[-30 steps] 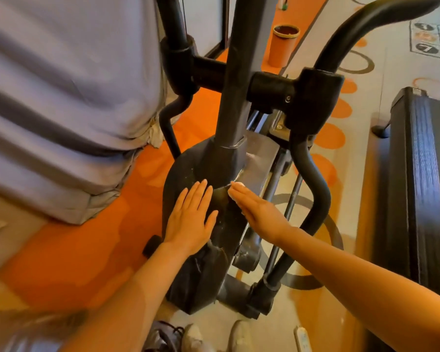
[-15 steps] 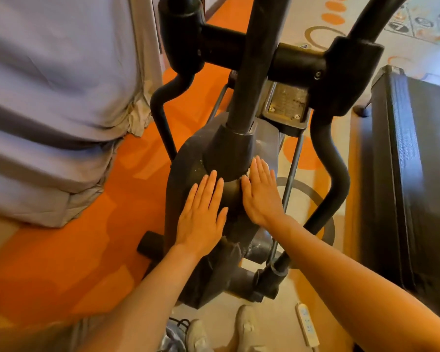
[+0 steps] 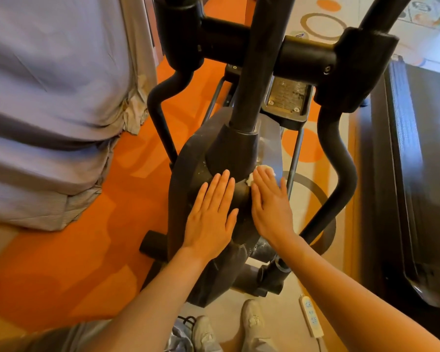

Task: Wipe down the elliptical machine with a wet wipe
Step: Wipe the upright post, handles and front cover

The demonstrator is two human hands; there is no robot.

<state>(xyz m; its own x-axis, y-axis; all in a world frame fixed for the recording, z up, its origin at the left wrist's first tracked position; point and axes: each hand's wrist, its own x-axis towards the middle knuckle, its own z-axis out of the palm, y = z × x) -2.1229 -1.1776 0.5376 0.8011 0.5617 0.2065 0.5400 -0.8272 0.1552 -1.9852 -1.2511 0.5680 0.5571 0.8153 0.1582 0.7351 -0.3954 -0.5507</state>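
Head view. Both hands flat on the elliptical machine point(image 3: 239, 153), low centre of frame. Left hand point(image 3: 210, 219): fingers straight and together, palm pressed to the dark flywheel housing point(image 3: 186, 174), holding nothing. Right hand point(image 3: 271, 207): fingers straight too, pressing the wet wipe point(image 3: 254, 175) against the housing just below the collar of the centre post point(image 3: 262, 59); only a white bunched edge of the wipe visible past the fingertips, the rest hidden under the palm.

Compared with a second ago: right hand turned from edge-on to palm-down, shifted from the silver panel point(image 3: 271, 148) toward the dark dome beside the left hand; wipe now peeking out at the fingertips. Left hand barely moved, bracing. Camera tipped closer and lower, shoes point(image 3: 252, 323) now at bottom centre, white power strip point(image 3: 311, 316) on the floor at lower right.

Meaning for the task, as a judgement: wiping under way on the housing top around the post base; pale specks left on the dome's left flank and lower shroud, swing arms point(image 3: 341, 158) and crossbar point(image 3: 305, 57) seemingly not yet reached. Grey cloth-covered bulk point(image 3: 51, 97) filling the upper left, treadmill point(image 3: 422, 174) along the right edge.
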